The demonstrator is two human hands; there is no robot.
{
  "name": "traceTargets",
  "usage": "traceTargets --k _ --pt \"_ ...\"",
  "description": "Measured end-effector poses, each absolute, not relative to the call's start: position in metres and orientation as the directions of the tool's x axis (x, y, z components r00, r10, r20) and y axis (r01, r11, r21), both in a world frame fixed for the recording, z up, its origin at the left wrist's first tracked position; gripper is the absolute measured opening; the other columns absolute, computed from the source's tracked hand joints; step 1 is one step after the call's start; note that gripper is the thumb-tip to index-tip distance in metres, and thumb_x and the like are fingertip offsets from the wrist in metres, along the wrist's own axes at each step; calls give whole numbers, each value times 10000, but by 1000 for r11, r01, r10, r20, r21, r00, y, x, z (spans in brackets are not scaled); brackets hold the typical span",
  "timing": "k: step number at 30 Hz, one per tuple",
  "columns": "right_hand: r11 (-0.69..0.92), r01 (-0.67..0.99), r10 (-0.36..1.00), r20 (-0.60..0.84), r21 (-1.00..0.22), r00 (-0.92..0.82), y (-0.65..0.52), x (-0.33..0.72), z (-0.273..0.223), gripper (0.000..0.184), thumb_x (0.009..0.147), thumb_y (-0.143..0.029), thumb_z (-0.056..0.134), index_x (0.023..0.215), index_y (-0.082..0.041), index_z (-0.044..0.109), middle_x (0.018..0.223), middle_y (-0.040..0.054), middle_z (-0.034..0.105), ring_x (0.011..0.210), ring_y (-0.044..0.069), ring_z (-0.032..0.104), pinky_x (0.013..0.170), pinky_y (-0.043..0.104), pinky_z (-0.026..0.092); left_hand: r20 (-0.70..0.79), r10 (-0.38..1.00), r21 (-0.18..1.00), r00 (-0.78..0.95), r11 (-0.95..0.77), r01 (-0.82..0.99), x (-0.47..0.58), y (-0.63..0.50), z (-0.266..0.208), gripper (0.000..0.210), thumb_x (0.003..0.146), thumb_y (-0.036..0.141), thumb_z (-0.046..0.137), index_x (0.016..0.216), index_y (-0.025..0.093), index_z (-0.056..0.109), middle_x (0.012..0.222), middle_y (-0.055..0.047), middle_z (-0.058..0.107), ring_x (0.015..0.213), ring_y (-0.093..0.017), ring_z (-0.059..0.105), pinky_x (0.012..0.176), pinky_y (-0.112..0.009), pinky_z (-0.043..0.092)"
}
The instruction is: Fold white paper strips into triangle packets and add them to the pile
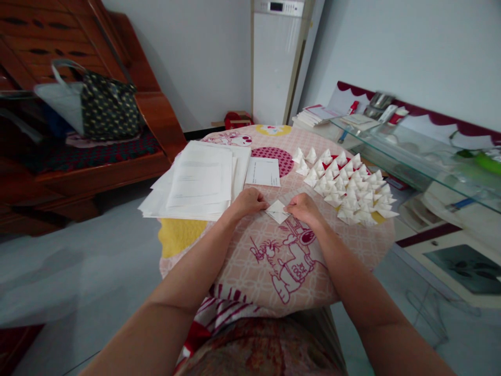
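A small folded piece of white paper (277, 211), diamond-shaped from here, is held just over the patterned tablecloth (250, 261). My left hand (251, 201) pinches its left corner, fingers closed. On the opposite corner, my right hand (303, 207) grips the paper between thumb and fingers. Beyond my left hand lies a stack of white paper sheets (203, 177), some with faint print. A smaller printed white sheet (263, 172) rests beside that stack. To the right of my hands stand rows of several pointed folded paper pieces (344, 183).
A glass-topped cabinet (422, 151) borders the table on the right, with papers (316, 115) and metal containers (379, 104) on it. At left is a wooden bench (156, 120) carrying a dark patterned bag (109, 107). A tall white appliance (276, 62) stands behind the table.
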State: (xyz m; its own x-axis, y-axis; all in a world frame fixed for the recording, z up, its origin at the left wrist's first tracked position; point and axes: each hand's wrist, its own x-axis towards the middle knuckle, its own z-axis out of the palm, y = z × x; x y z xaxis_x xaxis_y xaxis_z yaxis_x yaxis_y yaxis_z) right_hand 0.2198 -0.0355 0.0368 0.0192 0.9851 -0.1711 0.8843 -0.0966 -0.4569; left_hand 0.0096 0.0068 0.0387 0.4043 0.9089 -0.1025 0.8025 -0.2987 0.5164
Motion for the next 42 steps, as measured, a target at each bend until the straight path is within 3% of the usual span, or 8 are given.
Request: traceTargets --k 5,7,12,16,20,25,37,42 --pt "-103 895 986 -163 -435 35 -36 218 39 224 851 -289 705 688 -139 735 555 13 594 533 126 501 534 264 309 -72 923 511 378 -291 809 19 3 36 233 854 344 697 780 144 789 666 -33 692 644 -157 599 636 -276 417" --pt "-112 893 985 -170 -436 40 -36 218 39 223 849 -283 706 675 -145 725 543 5 574 531 125 493 531 264 306 -25 917 513 397 -329 793 26 1 33 142 811 258 732 875 146 792 778 -41 734 707 -162 626 683 -272 456" --pt "-80 894 990 -140 -441 20 -35 218 36 274 847 -287 703 605 -163 679 506 -10 523 518 125 482 519 268 297 213 772 505 599 -612 609 36 -1 23 354 770 9 604 1043 152 777 1013 -67 752 911 -168 669 863 -270 521" --pt "-90 887 991 -131 -453 34 -34 221 33 277 844 -310 717 615 -159 681 525 5 563 517 128 502 508 268 295 197 662 451 723 -716 533 37 -2 18 310 844 40 534 948 156 803 990 -88 755 963 -194 685 918 -294 528" --pt "-149 825 976 -213 -545 35 -34 226 32 210 852 -293 703 698 -151 723 544 3 607 472 119 521 504 247 344 184 658 444 730 -718 536 34 -2 17 304 886 85 528 948 171 813 1051 -90 765 979 -193 688 912 -291 523" --pt "-116 856 986 -161 -504 38 -34 226 31 216 830 -316 743 711 -137 738 549 17 621 507 124 545 512 242 355 173 658 439 733 -718 541 34 -2 17 306 897 110 534 955 188 823 1057 -81 764 978 -193 685 900 -284 505" --pt "-282 710 947 -306 -646 98 -40 235 41 94 790 -76 644 793 -147 706 536 -20 635 389 90 507 432 208 335 204 675 470 709 -703 534 34 1 12 261 893 121 572 891 183 825 1054 -83 769 943 -189 695 867 -285 517" --pt "-275 675 956 -269 -685 116 -45 233 41 100 884 -244 667 868 -158 717 543 -31 624 404 88 501 448 216 323 188 698 511 691 -670 538 34 1 15 262 895 119 576 905 186 829 1065 -77 774 958 -185 702 892 -287 524"
